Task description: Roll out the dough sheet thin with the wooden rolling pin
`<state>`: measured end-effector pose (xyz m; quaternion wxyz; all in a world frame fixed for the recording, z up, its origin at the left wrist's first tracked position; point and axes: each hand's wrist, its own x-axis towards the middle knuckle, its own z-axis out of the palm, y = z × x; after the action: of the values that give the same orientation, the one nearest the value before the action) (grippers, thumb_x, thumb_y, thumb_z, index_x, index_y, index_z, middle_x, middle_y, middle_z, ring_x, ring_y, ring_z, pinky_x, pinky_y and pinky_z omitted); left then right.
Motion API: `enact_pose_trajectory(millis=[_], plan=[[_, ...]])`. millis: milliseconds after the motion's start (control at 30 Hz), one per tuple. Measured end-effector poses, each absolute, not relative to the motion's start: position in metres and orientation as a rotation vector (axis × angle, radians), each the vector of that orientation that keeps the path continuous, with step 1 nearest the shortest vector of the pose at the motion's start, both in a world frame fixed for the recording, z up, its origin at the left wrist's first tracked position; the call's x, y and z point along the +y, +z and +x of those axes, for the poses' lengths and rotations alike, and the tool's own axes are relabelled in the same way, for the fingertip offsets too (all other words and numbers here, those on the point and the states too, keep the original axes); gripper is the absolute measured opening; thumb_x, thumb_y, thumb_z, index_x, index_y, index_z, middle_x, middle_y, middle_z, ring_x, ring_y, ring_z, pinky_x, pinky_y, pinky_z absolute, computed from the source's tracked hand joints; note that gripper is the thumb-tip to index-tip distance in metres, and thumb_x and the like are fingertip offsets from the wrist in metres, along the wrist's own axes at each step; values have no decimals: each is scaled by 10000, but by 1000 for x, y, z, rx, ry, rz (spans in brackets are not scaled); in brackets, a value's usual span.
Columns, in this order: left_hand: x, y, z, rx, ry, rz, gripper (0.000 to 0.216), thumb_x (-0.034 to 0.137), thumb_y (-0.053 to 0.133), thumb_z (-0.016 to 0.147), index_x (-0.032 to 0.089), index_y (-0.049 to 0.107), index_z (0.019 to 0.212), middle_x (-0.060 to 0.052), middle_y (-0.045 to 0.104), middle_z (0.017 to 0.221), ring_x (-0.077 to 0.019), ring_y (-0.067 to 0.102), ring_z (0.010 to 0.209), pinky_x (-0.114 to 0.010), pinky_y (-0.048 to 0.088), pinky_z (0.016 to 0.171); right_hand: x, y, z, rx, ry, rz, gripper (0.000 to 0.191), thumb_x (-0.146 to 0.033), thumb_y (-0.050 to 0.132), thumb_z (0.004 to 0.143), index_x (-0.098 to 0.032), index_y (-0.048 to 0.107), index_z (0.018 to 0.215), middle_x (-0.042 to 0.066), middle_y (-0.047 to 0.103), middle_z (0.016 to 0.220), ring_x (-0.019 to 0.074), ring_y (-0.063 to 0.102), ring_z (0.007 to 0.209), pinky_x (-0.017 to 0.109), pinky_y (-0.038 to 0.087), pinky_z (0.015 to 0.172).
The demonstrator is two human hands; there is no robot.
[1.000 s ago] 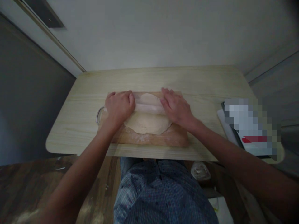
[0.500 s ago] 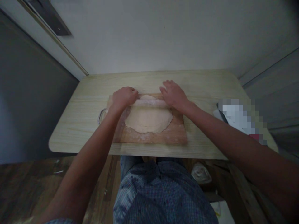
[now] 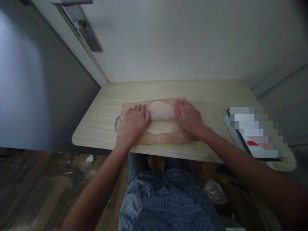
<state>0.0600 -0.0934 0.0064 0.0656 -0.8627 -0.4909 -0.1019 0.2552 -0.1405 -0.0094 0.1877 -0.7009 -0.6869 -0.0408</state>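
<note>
A pale rolling pin (image 3: 163, 115), dusted with flour, lies across a flattened sheet of dough (image 3: 162, 127). The dough shows both beyond the pin and on my side of it. My left hand (image 3: 137, 119) rests over the pin's left end, fingers bent forward across it. Over the right end sits my right hand (image 3: 189, 116), its fingertips slightly blurred. Both hands hide the pin's ends. Under the dough is a floury wooden board (image 3: 160, 140) with a metal ring handle (image 3: 116, 124) at its left edge.
The board lies on a light wood-grain table (image 3: 211, 93) against a pale door or wall with a metal lock plate (image 3: 84, 29). A partly blurred-out flat item (image 3: 250, 134) lies at the table's right. Below right, a plastic bag (image 3: 215, 191) is on the floor side.
Both hands and the rolling pin have come back toward me, from the dough's far edge to about its middle. More dough shows beyond the pin. The camera view has shifted.
</note>
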Motion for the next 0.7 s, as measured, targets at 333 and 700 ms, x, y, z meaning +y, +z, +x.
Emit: enact_pose_trajectory(millis=[333, 700], plan=[[-132, -1, 40, -1407, -397, -2630, 480, 359, 281, 903, 101, 407, 1288, -172, 427, 1359, -267, 414, 1242, -442, 311, 1016, -183, -24, 246, -1801, -37, -1908, 540, -312, 280, 892, -82, 249, 1381, 180, 337, 1413, 235, 227, 1338, 509, 241, 1036], [-112, -5, 48, -1443, -444, -2630, 479, 388, 272, 909, 111, 466, 1247, -158, 509, 1292, -267, 458, 1201, -442, 301, 1015, -162, -17, 252, -1801, 33, -1894, 555, -299, 296, 875, -133, 215, 1399, 157, 393, 1381, 252, 295, 1308, 527, 265, 1016]])
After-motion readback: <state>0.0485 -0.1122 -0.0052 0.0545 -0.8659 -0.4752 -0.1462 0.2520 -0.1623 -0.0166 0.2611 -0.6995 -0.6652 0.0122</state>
